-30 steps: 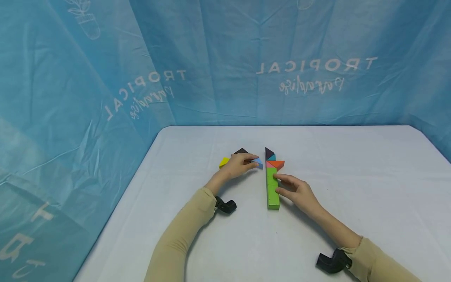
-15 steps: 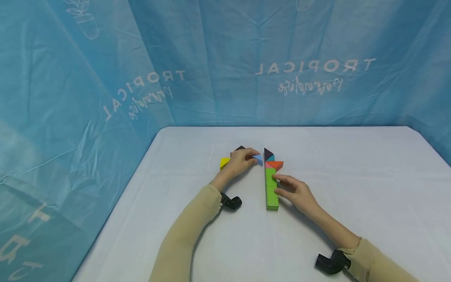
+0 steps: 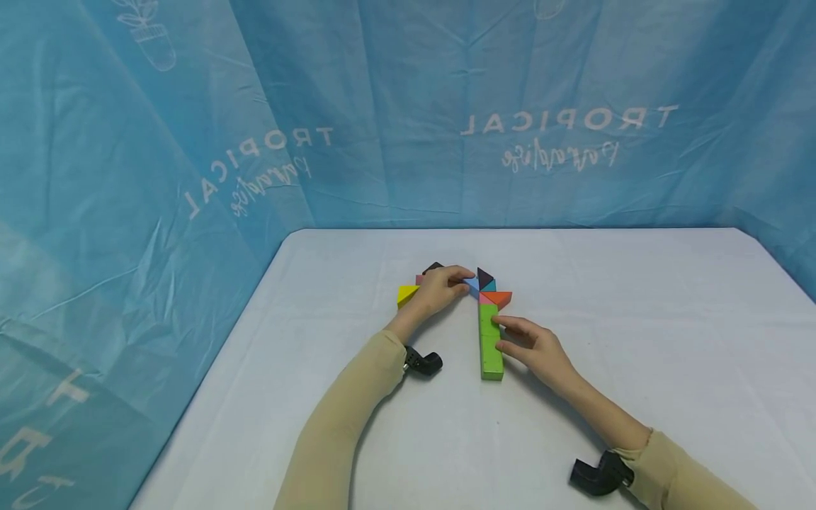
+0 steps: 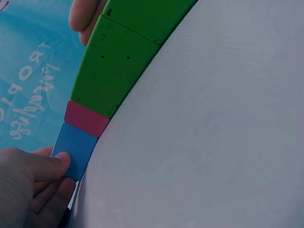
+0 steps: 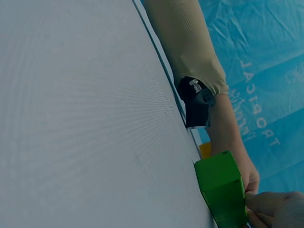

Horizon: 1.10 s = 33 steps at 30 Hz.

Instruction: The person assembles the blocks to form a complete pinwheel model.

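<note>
In the head view my left hand (image 3: 436, 292) pinches a light blue triangular block (image 3: 472, 285) between thumb and fingers, up against the left side of a row of blocks. The left wrist view shows this blue side (image 4: 78, 147) meeting a pink block (image 4: 86, 118). Two green blocks (image 3: 491, 343) lie end to end at the row's near part. Beyond them come an orange triangle (image 3: 500, 298), a teal piece (image 3: 490, 286) and a dark purple triangle (image 3: 484, 278). My right hand (image 3: 540, 354) touches the green blocks' right side with relaxed thumb and forefinger.
Left of the row, partly behind my left hand, are a yellow block (image 3: 406, 294), a black block (image 3: 433, 266) and a pinkish block (image 3: 418, 280). A white cloth covers the table (image 3: 637, 340). Blue printed curtains (image 3: 395, 106) hang behind and to the left.
My left hand has moved slightly right with the blue triangular block, closing the gap to the row. The right hand stays at the green blocks.
</note>
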Each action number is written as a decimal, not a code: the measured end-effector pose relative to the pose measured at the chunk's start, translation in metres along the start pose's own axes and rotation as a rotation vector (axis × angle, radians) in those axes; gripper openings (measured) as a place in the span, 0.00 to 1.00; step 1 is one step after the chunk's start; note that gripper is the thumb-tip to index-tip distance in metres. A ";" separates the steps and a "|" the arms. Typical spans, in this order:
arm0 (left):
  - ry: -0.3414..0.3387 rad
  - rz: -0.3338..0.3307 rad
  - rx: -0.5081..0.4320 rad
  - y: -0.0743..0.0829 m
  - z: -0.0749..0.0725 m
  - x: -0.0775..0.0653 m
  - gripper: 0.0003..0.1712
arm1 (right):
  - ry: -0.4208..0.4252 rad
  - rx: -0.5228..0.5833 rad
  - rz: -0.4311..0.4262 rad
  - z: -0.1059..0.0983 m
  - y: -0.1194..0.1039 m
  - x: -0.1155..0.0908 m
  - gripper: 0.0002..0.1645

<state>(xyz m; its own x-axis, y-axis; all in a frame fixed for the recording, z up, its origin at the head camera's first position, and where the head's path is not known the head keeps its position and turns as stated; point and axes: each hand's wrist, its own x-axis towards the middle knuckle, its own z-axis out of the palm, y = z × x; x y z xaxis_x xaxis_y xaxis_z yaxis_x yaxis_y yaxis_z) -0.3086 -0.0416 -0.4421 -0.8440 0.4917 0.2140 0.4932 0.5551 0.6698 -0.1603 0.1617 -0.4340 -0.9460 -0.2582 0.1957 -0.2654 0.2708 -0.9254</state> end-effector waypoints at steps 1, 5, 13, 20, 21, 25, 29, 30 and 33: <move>0.002 -0.001 -0.002 -0.001 0.000 0.000 0.14 | 0.000 0.005 -0.002 0.000 0.001 0.000 0.25; 0.004 -0.020 -0.036 0.000 -0.003 -0.001 0.15 | -0.005 0.009 -0.006 0.002 0.000 0.001 0.25; 0.109 0.000 -0.162 0.009 -0.043 -0.012 0.15 | -0.001 -0.010 0.003 0.001 0.016 0.004 0.26; 0.245 -0.031 -0.188 -0.004 -0.072 -0.032 0.15 | 0.004 -0.009 -0.005 -0.001 0.023 0.003 0.27; 0.254 -0.043 -0.188 -0.007 -0.074 -0.035 0.15 | 0.003 -0.012 -0.003 -0.001 0.023 0.003 0.27; 0.264 -0.088 -0.184 -0.019 -0.076 -0.047 0.18 | -0.002 -0.015 0.009 0.000 0.022 0.002 0.27; 0.257 -0.113 -0.181 -0.028 -0.075 -0.057 0.21 | -0.007 -0.004 0.021 0.000 0.020 0.002 0.28; 0.252 -0.120 -0.176 -0.030 -0.075 -0.059 0.22 | -0.007 -0.001 0.023 0.000 0.020 0.002 0.28; 0.227 -0.134 -0.167 -0.034 -0.072 -0.066 0.26 | -0.007 0.003 0.026 0.000 0.021 0.002 0.28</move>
<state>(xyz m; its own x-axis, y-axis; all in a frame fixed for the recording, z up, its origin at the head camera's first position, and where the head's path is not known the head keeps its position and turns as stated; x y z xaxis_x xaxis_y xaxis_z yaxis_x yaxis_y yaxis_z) -0.2853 -0.1414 -0.4280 -0.9341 0.2486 0.2564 0.3485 0.4779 0.8063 -0.1676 0.1669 -0.4525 -0.9514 -0.2576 0.1689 -0.2397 0.2750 -0.9311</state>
